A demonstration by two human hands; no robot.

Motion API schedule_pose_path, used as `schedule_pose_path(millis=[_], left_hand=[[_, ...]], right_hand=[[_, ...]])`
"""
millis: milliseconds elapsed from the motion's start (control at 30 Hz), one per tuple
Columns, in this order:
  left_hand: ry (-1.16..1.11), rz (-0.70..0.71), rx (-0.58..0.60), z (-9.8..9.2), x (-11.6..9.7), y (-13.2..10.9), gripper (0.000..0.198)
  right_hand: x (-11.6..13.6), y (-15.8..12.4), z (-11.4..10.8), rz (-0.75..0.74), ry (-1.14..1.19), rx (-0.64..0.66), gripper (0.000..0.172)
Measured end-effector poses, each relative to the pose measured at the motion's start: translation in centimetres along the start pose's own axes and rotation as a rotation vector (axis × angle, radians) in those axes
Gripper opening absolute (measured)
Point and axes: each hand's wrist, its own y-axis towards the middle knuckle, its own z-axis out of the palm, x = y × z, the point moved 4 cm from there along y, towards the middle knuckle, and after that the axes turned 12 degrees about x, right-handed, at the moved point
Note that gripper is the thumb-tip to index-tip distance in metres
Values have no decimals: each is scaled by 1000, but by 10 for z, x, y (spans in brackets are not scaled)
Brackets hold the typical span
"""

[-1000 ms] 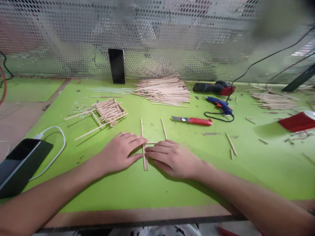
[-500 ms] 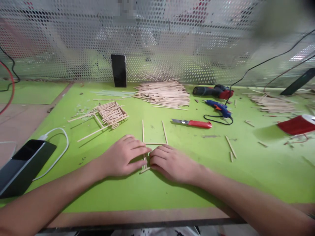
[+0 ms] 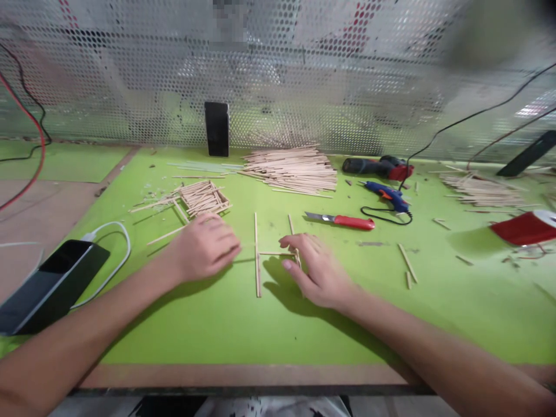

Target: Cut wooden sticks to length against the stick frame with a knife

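Note:
On the green mat (image 3: 243, 324) a long thin wooden stick (image 3: 257, 255) lies pointing away from me. A short cross stick (image 3: 274, 253) joins it to a second stick (image 3: 291, 226) on the right. My left hand (image 3: 204, 248) hovers left of the long stick with curled fingers; what they hold is hidden. My right hand (image 3: 315, 267) is raised a little above the mat, fingers spread, fingertips at the near end of the second stick.
At the back lie a large pile of sticks (image 3: 293, 169) and a small stick-built crate (image 3: 203, 197). A red-handled knife (image 3: 347, 220), blue glue gun (image 3: 386, 194) and drill (image 3: 377, 167) are on the right. A phone with a cable (image 3: 50, 284) lies left.
My hands have parted from the near end of the long stick. The left moved back and left, the right moved up to the second stick. The loose diagonal stick is gone.

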Motion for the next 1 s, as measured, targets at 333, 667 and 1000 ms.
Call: schedule_pose_path(millis=[333, 667, 1000], left_hand=[[242, -662, 163, -35, 82, -25, 41], [211, -833, 328, -48, 106, 2, 51], [59, -658, 512, -8, 125, 49, 38]], right_hand=[[-3, -1, 2, 4, 47, 75, 33], [1, -4, 2, -22, 64, 158, 30], [3, -7, 4, -41, 71, 216, 25]])
